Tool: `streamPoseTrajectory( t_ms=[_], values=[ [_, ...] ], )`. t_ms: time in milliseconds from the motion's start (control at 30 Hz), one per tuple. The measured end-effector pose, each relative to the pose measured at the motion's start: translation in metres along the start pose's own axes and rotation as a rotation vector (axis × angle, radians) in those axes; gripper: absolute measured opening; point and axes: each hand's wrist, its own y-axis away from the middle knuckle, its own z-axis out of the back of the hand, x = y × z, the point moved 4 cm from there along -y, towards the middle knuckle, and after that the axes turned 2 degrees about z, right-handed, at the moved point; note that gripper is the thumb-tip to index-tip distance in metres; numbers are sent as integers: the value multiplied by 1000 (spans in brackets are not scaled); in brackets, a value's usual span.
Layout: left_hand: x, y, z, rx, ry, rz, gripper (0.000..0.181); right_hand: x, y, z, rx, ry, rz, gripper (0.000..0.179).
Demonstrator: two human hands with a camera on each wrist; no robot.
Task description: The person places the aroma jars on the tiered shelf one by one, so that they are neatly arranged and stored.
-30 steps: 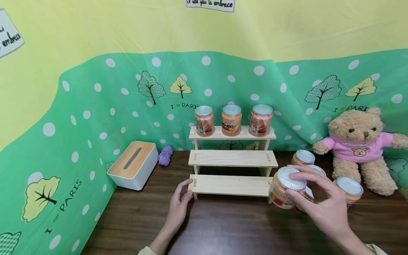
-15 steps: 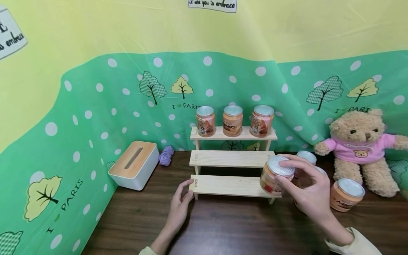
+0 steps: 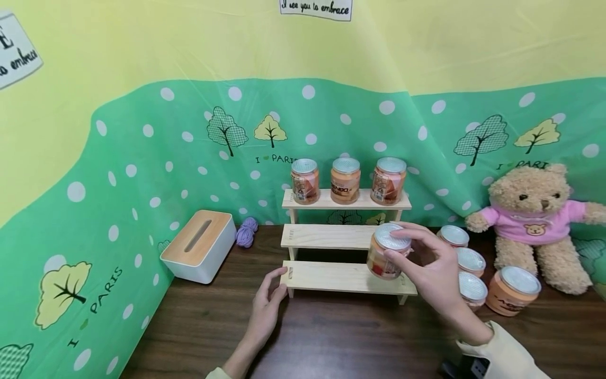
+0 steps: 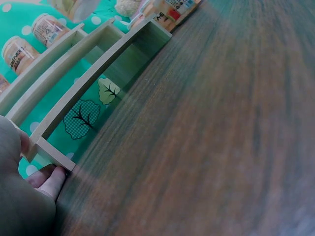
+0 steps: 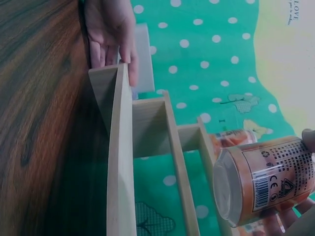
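Observation:
In the head view, my right hand (image 3: 437, 271) grips a plastic jar (image 3: 381, 259) with a pale ribbed lid, thumb and fingers around its upper part. The jar hangs upright above the right part of a three-tier wooden display shelf's (image 3: 326, 275) lowest board. In the right wrist view, the jar (image 5: 273, 179) shows an orange label with a barcode. My left hand (image 3: 266, 302) holds the left end of the lowest tier; in the left wrist view its fingers (image 4: 51, 184) lie against the end leg. Three similar jars (image 3: 345, 181) stand on the top board.
Several more jars (image 3: 513, 292) stand on the dark wooden table right of the shelf, before a teddy bear (image 3: 535, 221) in a pink top. A tissue box (image 3: 201, 245) and purple yarn (image 3: 246, 232) are at left. A printed cloth (image 3: 189, 158) hangs behind.
My right hand has carried the jar leftward and slightly up, from near the jars at right to over the lower tiers. My left hand stays at the shelf's end.

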Motion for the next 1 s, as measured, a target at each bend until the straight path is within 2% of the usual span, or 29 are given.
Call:
streamPoseTrajectory(
  t_ms=[167,233,400,500,600,733,833,1000],
  values=[
    [8,-2,1,1,-10,-59,38,-3,-3,-10,27,97,6,38],
    [8,-2,1,-1,-17,-58,38,-4,-4,-14,33,124,6,37],
    [-1,0,-2,-6,-16,50,40,-7,-9,-24,36,143,12,37],
    [-4,0,-3,-13,-16,87,40,-9,-10,-29,31,143,3,37],
    [-3,1,-3,-13,-16,60,39,-12,-11,-35,21,151,-15,35],
    [-2,1,-1,-4,-15,-35,38,-14,-14,-43,17,163,-11,35],
    [-1,1,0,-6,-18,-64,39,-16,-19,-50,24,161,-8,35],
    [-2,0,0,-19,-38,13,39,-21,-25,-62,33,143,-44,34]
  ],
)
